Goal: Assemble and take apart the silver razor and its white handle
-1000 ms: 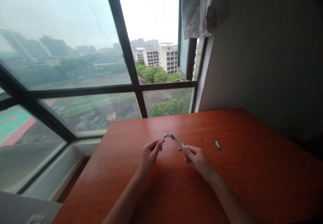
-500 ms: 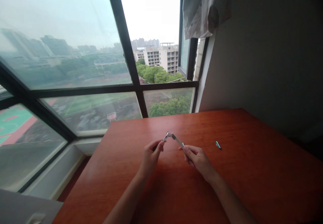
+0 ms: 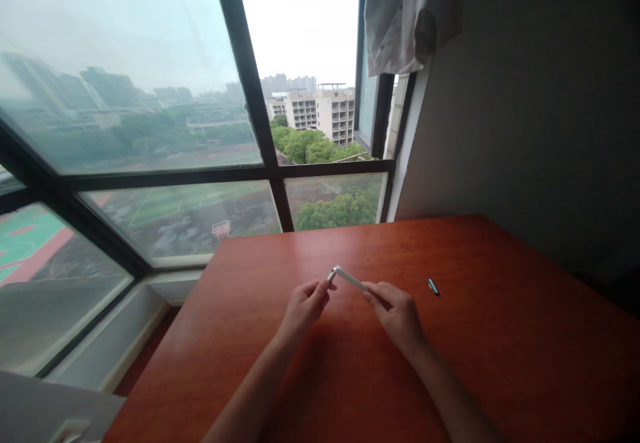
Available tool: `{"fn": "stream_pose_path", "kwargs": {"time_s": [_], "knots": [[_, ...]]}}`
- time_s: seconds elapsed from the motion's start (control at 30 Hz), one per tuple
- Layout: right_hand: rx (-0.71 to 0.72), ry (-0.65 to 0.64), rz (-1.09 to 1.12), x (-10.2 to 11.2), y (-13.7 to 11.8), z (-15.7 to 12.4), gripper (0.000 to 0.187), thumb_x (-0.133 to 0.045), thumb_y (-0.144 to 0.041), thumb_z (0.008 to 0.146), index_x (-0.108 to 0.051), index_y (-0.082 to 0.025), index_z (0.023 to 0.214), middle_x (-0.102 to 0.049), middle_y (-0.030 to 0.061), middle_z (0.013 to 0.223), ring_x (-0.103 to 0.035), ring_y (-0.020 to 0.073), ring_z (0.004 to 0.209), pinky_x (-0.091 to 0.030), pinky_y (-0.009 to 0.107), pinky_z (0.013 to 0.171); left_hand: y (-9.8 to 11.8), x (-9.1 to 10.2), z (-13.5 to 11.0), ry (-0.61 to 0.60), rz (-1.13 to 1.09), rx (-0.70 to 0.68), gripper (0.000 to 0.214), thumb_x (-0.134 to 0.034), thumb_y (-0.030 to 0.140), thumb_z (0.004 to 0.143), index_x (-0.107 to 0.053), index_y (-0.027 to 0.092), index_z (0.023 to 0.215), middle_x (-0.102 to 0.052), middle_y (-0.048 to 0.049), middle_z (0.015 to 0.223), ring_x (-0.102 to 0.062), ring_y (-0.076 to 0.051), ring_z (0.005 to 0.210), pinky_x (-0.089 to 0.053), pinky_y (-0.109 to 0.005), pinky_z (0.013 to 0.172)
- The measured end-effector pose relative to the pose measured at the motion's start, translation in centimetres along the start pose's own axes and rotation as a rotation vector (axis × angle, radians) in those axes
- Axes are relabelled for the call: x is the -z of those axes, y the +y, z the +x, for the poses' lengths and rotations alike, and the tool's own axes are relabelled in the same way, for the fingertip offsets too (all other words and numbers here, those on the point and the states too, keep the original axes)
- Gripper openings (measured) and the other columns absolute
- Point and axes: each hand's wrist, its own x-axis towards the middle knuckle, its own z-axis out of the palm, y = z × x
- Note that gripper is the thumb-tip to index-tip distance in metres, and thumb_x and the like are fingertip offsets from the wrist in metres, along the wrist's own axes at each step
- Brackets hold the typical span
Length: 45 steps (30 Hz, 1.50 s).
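pale stick (image 3: pixel 353 279), long axis slanting up-left, gripped in right hand (image 3: pixel 399 311); silver piece (image 3: pixel 331 275), tilted up-right, pinched in left hand (image 3: pixel 306 306)

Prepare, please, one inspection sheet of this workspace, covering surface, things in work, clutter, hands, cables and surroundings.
Surface: reddish-brown table, glossy, reflecting window light.
Things in work: slim metallic piece and pale slim piece, meeting at an angle above the table; whether joined, cannot tell.
Clutter: small green-and-silver object lying on the table, right of the hands.
Hands: left hand grips the metallic piece; right hand grips the pale one.
Cables: nothing seen.
Surroundings: dark-framed window beyond the table, partly open; cloth hanging at upper right; shadowed wall on the right.
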Motion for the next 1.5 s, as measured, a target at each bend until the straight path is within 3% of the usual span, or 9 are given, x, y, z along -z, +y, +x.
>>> {"fn": "stream_pose_path", "kwargs": {"time_s": [0.17, 0.37, 0.7, 1.0, 1.27, 1.5], "knots": [[0.039, -0.002, -0.172, -0.12, 0.54, -0.2, 0.028, -0.05, -0.037, 0.092, -0.073, -0.024, 0.1, -0.071, 0.0084, 0.086, -0.064, 0.0219, 0.079, -0.048, 0.029, 0.071, 0.13, 0.14, 0.09, 0.017, -0.002, 0.006, 0.051, -0.065, 0.06, 0.072, -0.065, 0.011, 0.084, -0.036, 0.0076, 0.054, -0.022, -0.003, 0.042, -0.012, -0.018, 0.041], [0.032, -0.003, -0.214, 0.07, 0.47, -0.27, 0.028, -0.049, -0.036, 0.092, -0.072, -0.023, 0.102, -0.072, 0.0084, 0.087, -0.064, 0.0212, 0.078, -0.047, 0.029, 0.072, 0.25, 0.46, 0.26, 0.05, 0.024, 0.001, 0.053, -0.065, 0.063, 0.07, -0.065, 0.011, 0.082, -0.037, 0.007, 0.054, -0.024, -0.004, 0.042, -0.013, -0.019, 0.041], [0.018, 0.036, -0.199, 0.43, 0.27, -0.29, 0.027, -0.049, -0.033, 0.092, -0.071, -0.021, 0.102, -0.071, 0.0084, 0.087, -0.065, 0.0209, 0.079, -0.047, 0.028, 0.072, 0.27, 0.51, 0.3, 0.099, 0.001, -0.03, 0.054, -0.066, 0.064, 0.069, -0.064, 0.011, 0.082, -0.033, 0.0087, 0.052, -0.02, -0.003, 0.042, -0.012, -0.019, 0.041], [0.04, -0.027, -0.173, 0.1, 0.44, -0.26, 0.027, -0.05, -0.035, 0.092, -0.072, -0.023, 0.1, -0.071, 0.0085, 0.086, -0.064, 0.0217, 0.076, -0.048, 0.03, 0.071, 0.11, 0.26, 0.2, 0.017, 0.05, 0.0, 0.053, -0.065, 0.062, 0.071, -0.066, 0.011, 0.083, -0.035, 0.0078, 0.051, -0.023, -0.004, 0.042, -0.014, -0.018, 0.041], [0.01, 0.004, -0.158, 0.32, 0.13, -0.29, 0.026, -0.05, -0.033, 0.091, -0.071, -0.022, 0.1, -0.071, 0.0086, 0.087, -0.065, 0.0224, 0.079, -0.047, 0.03, 0.072, 0.21, 0.63, 0.26, 0.085, 0.084, -0.051, 0.055, -0.065, 0.061, 0.072, -0.068, 0.009, 0.088, -0.038, 0.0062, 0.054, -0.026, -0.005, 0.043, -0.017, -0.019, 0.041], [0.027, -0.033, -0.161, 0.17, 0.2, -0.21, 0.026, -0.05, -0.032, 0.091, -0.072, -0.02, 0.099, -0.071, 0.0092, 0.086, -0.064, 0.0223, 0.077, -0.047, 0.03, 0.071, -0.17, 0.52, 0.32, 0.053, 0.088, -0.047, 0.054, -0.065, 0.06, 0.072, -0.069, 0.009, 0.088, -0.036, 0.0067, 0.052, -0.027, -0.005, 0.044, -0.016, -0.018, 0.041]]}}
